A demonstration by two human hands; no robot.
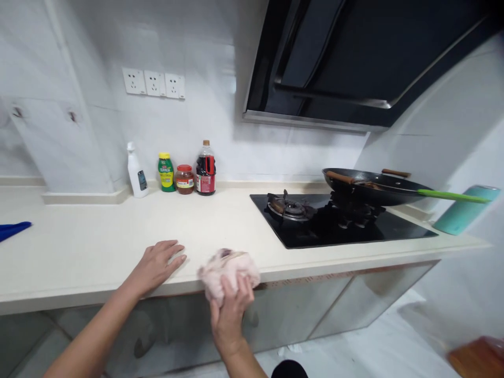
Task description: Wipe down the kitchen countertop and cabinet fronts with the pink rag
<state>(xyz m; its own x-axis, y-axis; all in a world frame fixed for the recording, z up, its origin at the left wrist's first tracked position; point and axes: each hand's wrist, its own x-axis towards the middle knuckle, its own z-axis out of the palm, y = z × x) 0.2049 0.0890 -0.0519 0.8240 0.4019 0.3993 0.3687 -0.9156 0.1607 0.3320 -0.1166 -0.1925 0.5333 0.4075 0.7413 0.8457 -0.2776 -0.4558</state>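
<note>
My right hand (232, 310) is closed on a bunched pale pink cloth (228, 268), which lies over the front edge of the cream countertop (118, 236). The cloth is slightly blurred, with a dark patch on its top. To the left, my left hand (159, 265) rests on the counter near that same edge, holding nothing, its fingers apart. Counter surface lies between the two hands.
Against the wall stand a white bottle (137, 173), a green bottle (167, 173), a red-lidded jar (185, 179) and a dark sauce bottle (206, 170). Right is a black gas hob (315, 231) bearing a wok (378, 191). A teal cylinder (464, 210) leans beyond; a range hood (334, 63) overhangs.
</note>
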